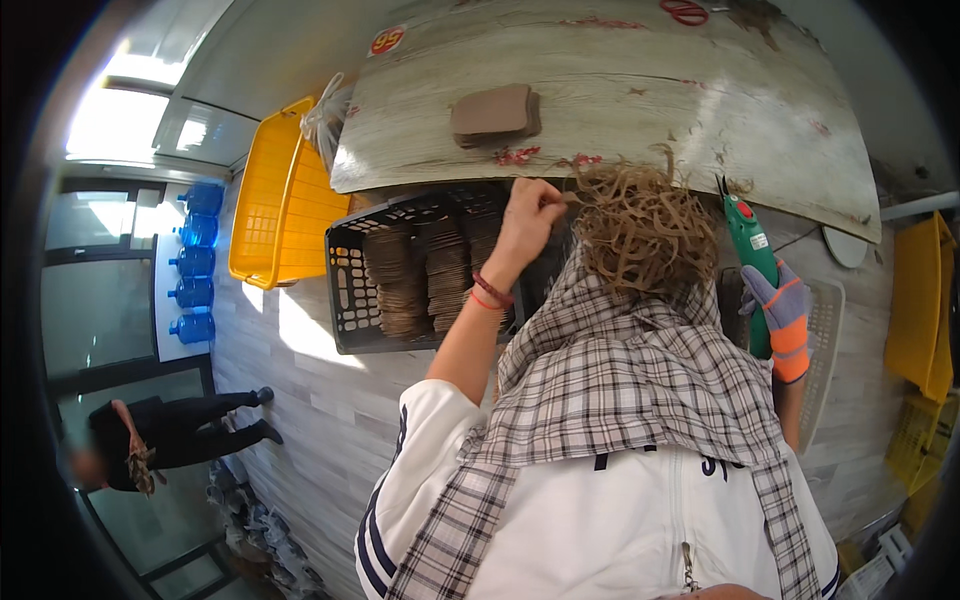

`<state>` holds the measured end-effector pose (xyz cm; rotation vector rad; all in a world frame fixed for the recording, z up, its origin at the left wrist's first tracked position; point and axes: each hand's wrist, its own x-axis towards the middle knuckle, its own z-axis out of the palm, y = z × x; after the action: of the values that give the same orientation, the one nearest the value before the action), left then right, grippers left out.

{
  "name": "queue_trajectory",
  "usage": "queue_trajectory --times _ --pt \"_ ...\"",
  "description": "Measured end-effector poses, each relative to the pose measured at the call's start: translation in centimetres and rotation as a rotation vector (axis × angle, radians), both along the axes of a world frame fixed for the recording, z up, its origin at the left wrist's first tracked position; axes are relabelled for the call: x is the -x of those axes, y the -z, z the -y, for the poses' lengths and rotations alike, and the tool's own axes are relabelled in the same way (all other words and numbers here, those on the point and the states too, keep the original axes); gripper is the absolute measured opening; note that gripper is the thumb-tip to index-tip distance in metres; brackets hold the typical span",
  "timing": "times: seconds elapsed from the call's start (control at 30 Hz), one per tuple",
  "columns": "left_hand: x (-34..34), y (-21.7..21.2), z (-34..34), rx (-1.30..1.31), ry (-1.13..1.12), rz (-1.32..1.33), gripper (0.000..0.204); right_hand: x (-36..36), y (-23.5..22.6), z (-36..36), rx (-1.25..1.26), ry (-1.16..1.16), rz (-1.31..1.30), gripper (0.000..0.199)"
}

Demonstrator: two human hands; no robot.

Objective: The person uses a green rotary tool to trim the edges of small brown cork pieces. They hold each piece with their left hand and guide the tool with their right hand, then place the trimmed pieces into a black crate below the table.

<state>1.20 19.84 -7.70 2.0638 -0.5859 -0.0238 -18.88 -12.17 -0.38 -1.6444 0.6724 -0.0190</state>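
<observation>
My bare left hand (pixel 533 215), with red bands at the wrist, is closed in a pinch by the table's front edge, beside the pile. Whatever its fingertips hold is too small to make out. A tangled heap of brown trimmed strips (pixel 645 230) lies on my plaid apron (pixel 620 380). In a grey and orange glove, my right hand (pixel 782 310) grips green electric scissors (pixel 752 245), their dark pointed blades upward, right of the heap. On the table rests a neat stack of flat brown pieces (pixel 492 112) with rounded corners.
A black crate (pixel 345 290) left of my lap holds several stacks of brown pieces. Beyond it stands a yellow basket (pixel 285 205). Red-handled scissors (pixel 684 11) lie on the far table (pixel 620 110). Blue water jugs (pixel 195 262) and another person (pixel 160 440) are at far left.
</observation>
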Motion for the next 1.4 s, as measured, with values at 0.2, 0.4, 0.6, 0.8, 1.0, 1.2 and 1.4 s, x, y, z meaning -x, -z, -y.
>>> queue_trajectory --times 0.2,0.4,0.6,0.8,1.0,1.2,1.4 --pt "3.5 0.0 5.0 0.076 0.153 -0.282 0.059 0.9 0.5 1.2 0.034 0.016 0.0 0.029" --pt "2.4 -3.2 5.4 0.158 0.285 0.093 0.037 1.2 1.5 1.3 0.051 0.02 0.009 0.031" --pt "-3.0 -6.0 3.3 -0.116 0.364 0.344 0.018 0.5 0.5 0.9 0.061 0.003 0.01 0.033" --pt "-19.2 -8.3 -2.3 -0.425 0.138 0.475 0.047 0.1 1.2 1.1 0.068 -0.004 0.001 0.037" --pt "-25.3 -6.3 -3.2 -0.986 0.382 -0.353 0.094 -0.6 0.9 0.5 0.065 0.001 -0.012 0.038" --pt "-24.0 -6.7 -2.9 -0.94 0.324 -0.285 0.098 -1.3 0.7 0.0 0.087 -0.014 -0.036 0.04" --pt "-17.1 -6.6 -3.3 -0.539 0.059 -0.122 0.078 -3.2 0.3 -0.2 0.131 -0.082 -0.037 0.039"
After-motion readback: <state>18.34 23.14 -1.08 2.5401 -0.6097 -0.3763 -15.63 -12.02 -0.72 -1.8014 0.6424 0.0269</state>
